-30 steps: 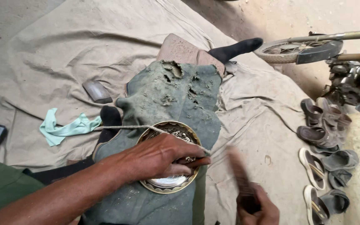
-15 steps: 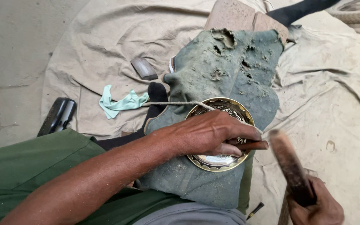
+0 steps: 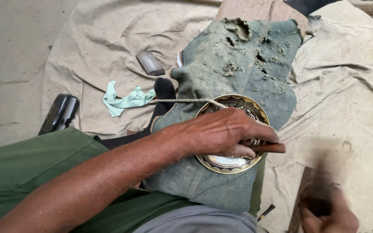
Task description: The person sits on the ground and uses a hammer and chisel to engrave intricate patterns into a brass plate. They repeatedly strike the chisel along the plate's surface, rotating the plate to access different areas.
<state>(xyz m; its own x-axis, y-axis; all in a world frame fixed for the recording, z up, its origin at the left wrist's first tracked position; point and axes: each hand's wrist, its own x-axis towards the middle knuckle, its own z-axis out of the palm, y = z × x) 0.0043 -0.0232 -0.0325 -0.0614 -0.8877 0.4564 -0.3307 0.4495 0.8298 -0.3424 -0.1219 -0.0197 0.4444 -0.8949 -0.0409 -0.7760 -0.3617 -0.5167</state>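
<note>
Nearest the camera, the right hand (image 3: 324, 213) sits at the lower right corner of the view, fingers curled shut around the handle of a wooden mallet (image 3: 314, 190); both are blurred, so the grip is seen only in outline. Just left of it a small dark stick (image 3: 266, 212) lies on the beige ground cloth (image 3: 100, 39). The person's lap, in green clothing (image 3: 31, 168), fills the lower left. From it the left forearm crosses to the left hand (image 3: 221, 131), which rests palm down on a round engraved brass plate (image 3: 234, 162), its fingers pressed together and pinching a brown-handled punch (image 3: 269, 148) that points to the right, out past the plate's right rim. The plate lies flat on the near half of a worn, dirt-caked green pad (image 3: 247, 60), which in turn lies on the ground cloth near its middle. A thin cord (image 3: 182, 100) runs from the left across the plate's far rim and under the hand. Left of the pad, a black sock-like cloth (image 3: 165, 92) touches the pad's edge, with a crumpled mint-green rag (image 3: 124, 100) just beside it. Near the cloth's left edge lies a black tool head (image 3: 61, 113). Farther off, a small grey block (image 3: 150, 63) lies apart from the pad's far left corner.
</note>
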